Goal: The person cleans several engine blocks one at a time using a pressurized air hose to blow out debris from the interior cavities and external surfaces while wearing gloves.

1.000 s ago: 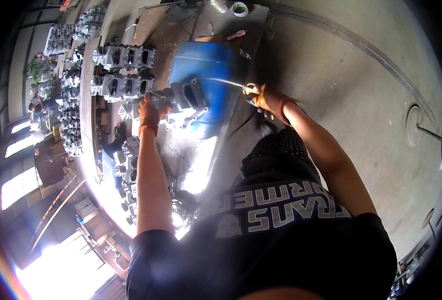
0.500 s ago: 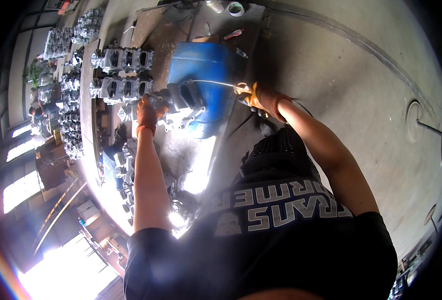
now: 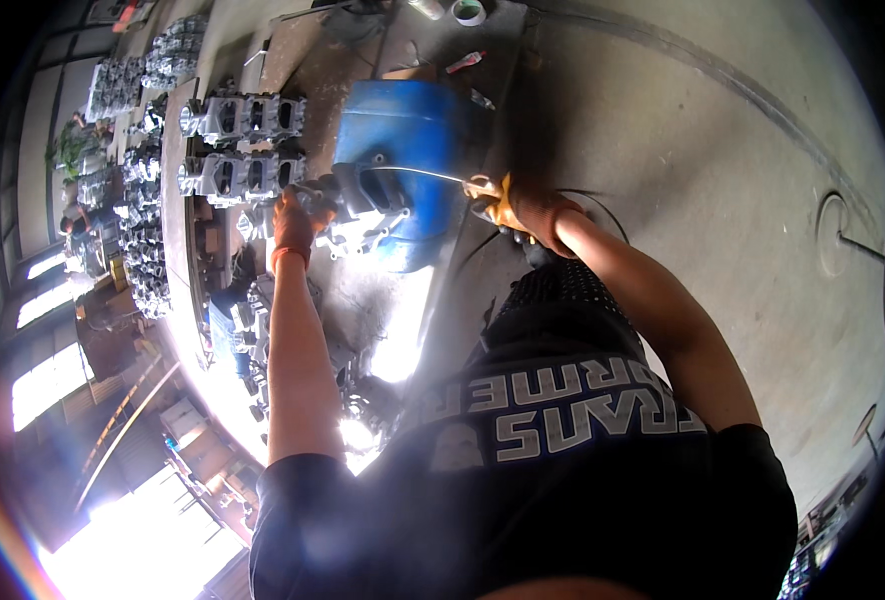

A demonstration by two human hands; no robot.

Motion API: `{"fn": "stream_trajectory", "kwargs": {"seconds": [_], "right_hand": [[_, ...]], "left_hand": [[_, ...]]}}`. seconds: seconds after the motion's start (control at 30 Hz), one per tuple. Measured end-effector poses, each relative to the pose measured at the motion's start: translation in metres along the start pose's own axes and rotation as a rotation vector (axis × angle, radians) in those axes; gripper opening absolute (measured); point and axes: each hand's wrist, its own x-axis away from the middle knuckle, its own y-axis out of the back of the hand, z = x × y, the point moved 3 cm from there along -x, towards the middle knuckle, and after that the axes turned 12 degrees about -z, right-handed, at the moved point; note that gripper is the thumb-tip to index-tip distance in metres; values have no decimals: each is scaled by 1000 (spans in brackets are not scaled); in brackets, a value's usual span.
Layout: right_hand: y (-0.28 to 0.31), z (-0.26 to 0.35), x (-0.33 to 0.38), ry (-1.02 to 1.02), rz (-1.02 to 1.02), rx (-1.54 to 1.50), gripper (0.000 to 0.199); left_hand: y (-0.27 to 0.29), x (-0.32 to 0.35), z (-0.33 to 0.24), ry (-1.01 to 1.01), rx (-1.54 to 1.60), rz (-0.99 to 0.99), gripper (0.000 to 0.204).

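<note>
My left hand point(image 3: 297, 225), in an orange glove, is closed on the left end of a grey metal casting point(image 3: 371, 196) with wide openings. This casting rests over a blue plastic drum point(image 3: 395, 125) lying on its side. In my right hand point(image 3: 525, 212), also gloved, is the orange-yellow end of a hand tool. From it a long thin metal rod point(image 3: 418, 172) runs left to the casting, its tip hidden there. A black hose or cable point(image 3: 608, 212) curves behind my right hand. The fingers of my right hand are wrapped round the tool.
Two similar castings point(image 3: 248, 175) stand on a bench at the left, with rows of more point(image 3: 143, 230) beyond. A roll of tape point(image 3: 470, 12), a white bottle point(image 3: 427, 8) and a red-and-white tube point(image 3: 466, 62) lie past the drum. Bright glare covers metal parts at lower left.
My right hand and the rod have shifted slightly left, toward the casting. The black hose behind that hand shows a wider curve. My left hand stays on the casting.
</note>
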Motion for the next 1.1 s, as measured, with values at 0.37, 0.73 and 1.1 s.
{"fn": "stream_trajectory", "kwargs": {"seconds": [0.37, 0.73, 1.1], "right_hand": [[5, -20, 21, -89, 195, -76, 43], [-35, -65, 11, -439, 274, -745, 26], [-41, -75, 9, -210, 153, -516, 27]], "left_hand": [[-2, 1, -2, 38, -55, 13, 67], [-8, -3, 10, 56, 22, 82, 68], [-14, -7, 14, 43, 42, 117, 73]]}}
